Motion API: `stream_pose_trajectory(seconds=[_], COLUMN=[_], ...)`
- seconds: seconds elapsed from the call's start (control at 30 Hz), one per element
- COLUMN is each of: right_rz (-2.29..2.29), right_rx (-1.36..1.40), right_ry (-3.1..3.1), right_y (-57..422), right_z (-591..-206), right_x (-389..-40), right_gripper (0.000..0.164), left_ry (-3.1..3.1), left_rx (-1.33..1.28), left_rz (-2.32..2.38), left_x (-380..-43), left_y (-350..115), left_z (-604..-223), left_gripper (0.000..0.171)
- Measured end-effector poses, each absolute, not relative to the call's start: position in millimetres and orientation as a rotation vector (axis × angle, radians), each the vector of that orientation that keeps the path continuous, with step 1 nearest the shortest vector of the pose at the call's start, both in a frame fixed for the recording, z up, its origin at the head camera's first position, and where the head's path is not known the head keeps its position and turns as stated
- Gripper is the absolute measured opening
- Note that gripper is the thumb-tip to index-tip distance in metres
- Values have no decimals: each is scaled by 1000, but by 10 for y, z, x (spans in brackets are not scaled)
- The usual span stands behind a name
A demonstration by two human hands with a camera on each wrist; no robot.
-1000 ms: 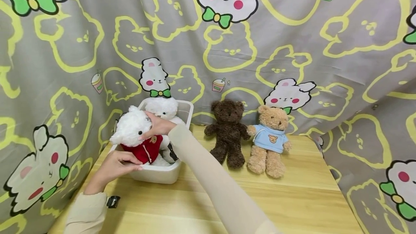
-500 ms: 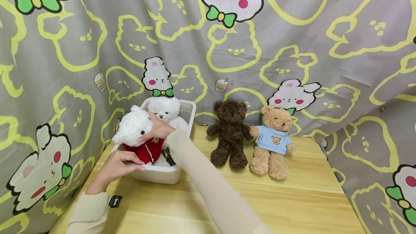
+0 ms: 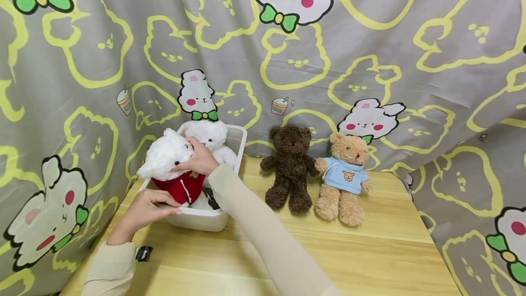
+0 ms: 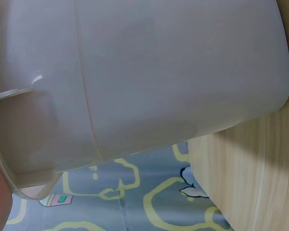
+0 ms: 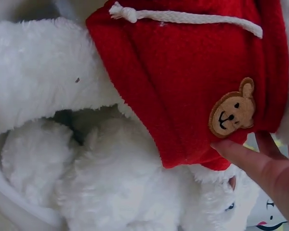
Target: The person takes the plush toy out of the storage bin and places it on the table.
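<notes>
My right hand (image 3: 202, 159) holds a fluffy white teddy bear (image 3: 166, 154) by its head, thumb across the face. The bear wears a red hoodie (image 5: 183, 72) with a white drawstring and a bear-face patch. It leans left inside a white plastic bin (image 3: 201, 223), its lower body partly hidden by the rim. In the right wrist view, one fingertip touches the hoodie beside the patch. My left hand (image 3: 148, 209) grips the bin's near-left rim, and the left wrist view shows the outer wall (image 4: 159, 72). A second white teddy bear (image 3: 209, 134) sits behind in the bin.
A dark brown teddy bear (image 3: 289, 166) stands right of the bin against the patterned curtain (image 3: 296, 63). Beside it is a tan teddy bear (image 3: 343, 177) in a light blue hoodie. All rest on a wooden table (image 3: 328, 245).
The white teddy bear in red has tilted slightly left under my right hand. My left hand stays on the bin's rim. The head view has shifted a little.
</notes>
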State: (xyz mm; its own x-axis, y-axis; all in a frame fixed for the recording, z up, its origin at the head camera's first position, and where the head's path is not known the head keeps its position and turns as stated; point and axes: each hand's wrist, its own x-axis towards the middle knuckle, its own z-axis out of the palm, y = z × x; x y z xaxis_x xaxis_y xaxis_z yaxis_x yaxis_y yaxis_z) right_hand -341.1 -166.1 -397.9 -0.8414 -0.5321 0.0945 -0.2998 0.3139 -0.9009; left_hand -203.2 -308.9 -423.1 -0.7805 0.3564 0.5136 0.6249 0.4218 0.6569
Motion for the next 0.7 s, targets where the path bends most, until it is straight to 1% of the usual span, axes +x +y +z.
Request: stream_pose_trajectory(seconds=[0.37,0.7], right_rz=[-1765,-1924], right_rx=[-718,-679], right_ry=[2341,2391], right_y=[-1600,-1537], right_z=[-3816,-3502], right_x=[-3343,-3341], right_gripper=[70,72], left_ry=[-2395,-2442], left_rx=[-829,-750], left_rz=[-1291,-1305], left_x=[-2006,-2001], left_y=[-3091,-3082], left_z=[-4218,-4223], left_gripper=[22,17])
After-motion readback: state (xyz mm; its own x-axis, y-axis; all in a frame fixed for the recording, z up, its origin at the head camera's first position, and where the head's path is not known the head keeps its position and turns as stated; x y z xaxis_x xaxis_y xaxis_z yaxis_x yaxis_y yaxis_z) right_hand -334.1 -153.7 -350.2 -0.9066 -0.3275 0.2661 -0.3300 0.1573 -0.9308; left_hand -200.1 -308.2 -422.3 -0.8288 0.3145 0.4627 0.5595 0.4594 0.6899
